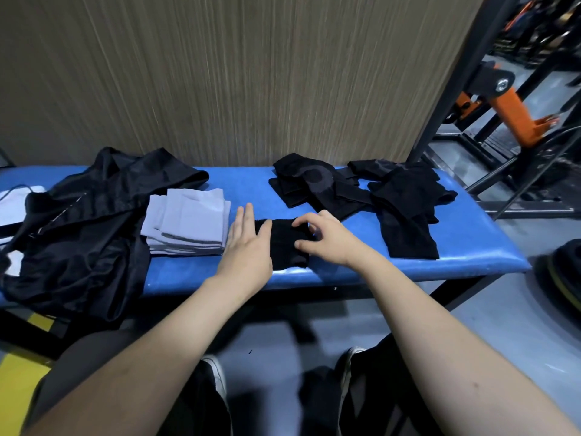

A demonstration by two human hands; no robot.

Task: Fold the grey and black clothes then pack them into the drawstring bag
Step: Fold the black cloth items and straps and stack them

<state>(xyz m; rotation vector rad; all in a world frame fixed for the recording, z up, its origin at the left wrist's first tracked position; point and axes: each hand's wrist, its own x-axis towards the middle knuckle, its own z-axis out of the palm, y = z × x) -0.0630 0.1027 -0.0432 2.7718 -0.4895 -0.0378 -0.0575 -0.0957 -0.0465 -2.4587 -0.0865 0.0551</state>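
Note:
A small folded black garment lies near the front edge of the blue padded bench. My left hand rests flat on its left side, fingers straight. My right hand pinches the garment's upper right edge with curled fingers. A neat stack of folded grey clothes sits just left of my left hand. Unfolded black clothes lie in a loose heap at the back right of the bench. A black drawstring bag sprawls crumpled over the bench's left end.
A ribbed brown wall panel stands directly behind the bench. Black and orange gym equipment stands at the right. A white item with a cord lies at the far left. My knees and shoes show below the bench.

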